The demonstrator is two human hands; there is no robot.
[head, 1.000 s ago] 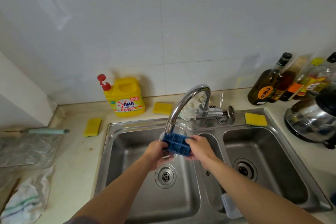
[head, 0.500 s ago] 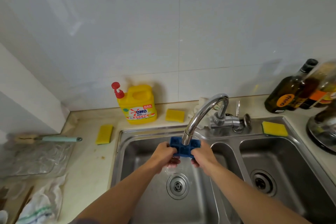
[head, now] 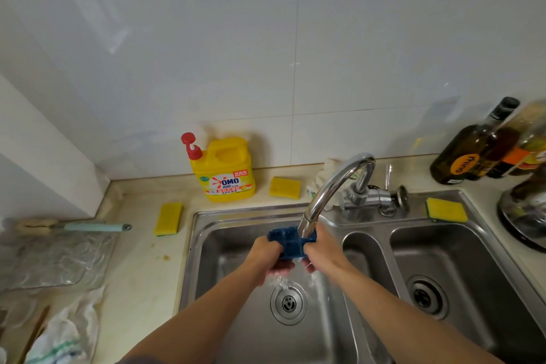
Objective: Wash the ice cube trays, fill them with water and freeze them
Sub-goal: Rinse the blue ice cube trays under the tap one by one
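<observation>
1. One blue ice cube tray (head: 291, 242) is held over the left basin of the sink (head: 236, 211), directly under the mouth of the one curved tap (head: 334, 186). Its compartments face up.
2. Two hands hold it: the left hand (head: 267, 254) grips its left end and the right hand (head: 323, 251) its right end. The fingers (head: 279, 266) of both are curled under and around the tray.
3. Water drips from below the tray towards the drain (head: 288, 303).
4. The sink has two large basins, each with one drain.
5. Three yellow sponges lie around it: one (head: 168, 218) on the bench (head: 141, 260) at the left, one (head: 284, 187) behind the sink, and one (head: 446, 210) on the right rim.
6. One yellow detergent bottle (head: 224, 170) stands at the wall.
7. One brush (head: 88, 227) lies far left.
8. Glass bottles (head: 469, 151) stand far right, too blurred to count.
</observation>
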